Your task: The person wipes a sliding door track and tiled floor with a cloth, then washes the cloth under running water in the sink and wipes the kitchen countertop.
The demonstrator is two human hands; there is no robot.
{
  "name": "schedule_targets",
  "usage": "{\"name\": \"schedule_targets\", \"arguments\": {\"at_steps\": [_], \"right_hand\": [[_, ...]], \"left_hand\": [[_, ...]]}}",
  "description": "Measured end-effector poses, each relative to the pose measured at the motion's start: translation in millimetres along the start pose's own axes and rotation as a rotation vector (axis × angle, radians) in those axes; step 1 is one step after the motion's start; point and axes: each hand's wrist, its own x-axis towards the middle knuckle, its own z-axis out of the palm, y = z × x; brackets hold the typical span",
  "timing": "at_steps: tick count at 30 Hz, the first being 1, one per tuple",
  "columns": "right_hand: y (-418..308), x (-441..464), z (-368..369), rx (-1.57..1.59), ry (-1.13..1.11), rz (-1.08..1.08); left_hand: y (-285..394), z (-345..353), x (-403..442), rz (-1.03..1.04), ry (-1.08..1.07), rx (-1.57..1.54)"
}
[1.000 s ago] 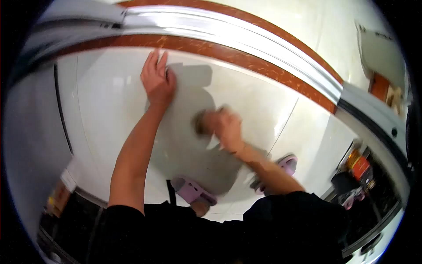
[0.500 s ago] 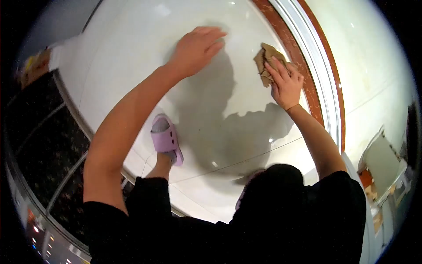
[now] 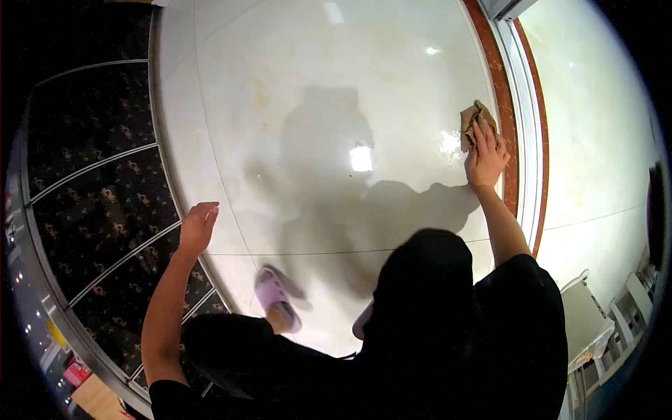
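Observation:
A crumpled brown cloth (image 3: 470,133) lies on the pale, glossy tiled floor (image 3: 413,77), close to the reddish-brown border strip. My right hand (image 3: 488,159) presses on it, fingers over its folds; part of the cloth is hidden beneath them. Wet-looking glare shows on the tile just left of it. On the other side, my left hand (image 3: 199,227) is raised near the edge of the dark panels, holding nothing, with its fingers stretched out close together. A lilac slipper (image 3: 269,288) is on my foot below, between the two arms.
Dark patterned panels (image 3: 105,189) with metal strips run along the left. At right, a white door track (image 3: 530,133) lies beside the reddish-brown strip (image 3: 509,168). A pale chair-like piece (image 3: 584,318) stands at lower right. My knees take up the bottom.
My right hand has shifted right and slightly down in view with the cloth. The left hand has swung down and left, away from the floor's middle. The view has turned.

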Motion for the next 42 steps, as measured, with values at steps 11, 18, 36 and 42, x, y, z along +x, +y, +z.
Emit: {"name": "schedule_targets", "arguments": {"at_steps": [11,18,36,42], "right_hand": [[-19,2,35,-0.184,0.079,0.163],[-230,-88,43,0.264,0.077,-0.158],[-252,28,85,0.196,0.138,-0.414],[-338,-143,116,0.887,-0.348,-0.51]], "left_hand": [[-87,154,10,0.219,0.259,-0.07],[-141,208,50,0.276,0.481,-0.133],[-143,227,53,0.255,0.558,-0.154],[-143,228,52,0.255,0.562,-0.198]]}}
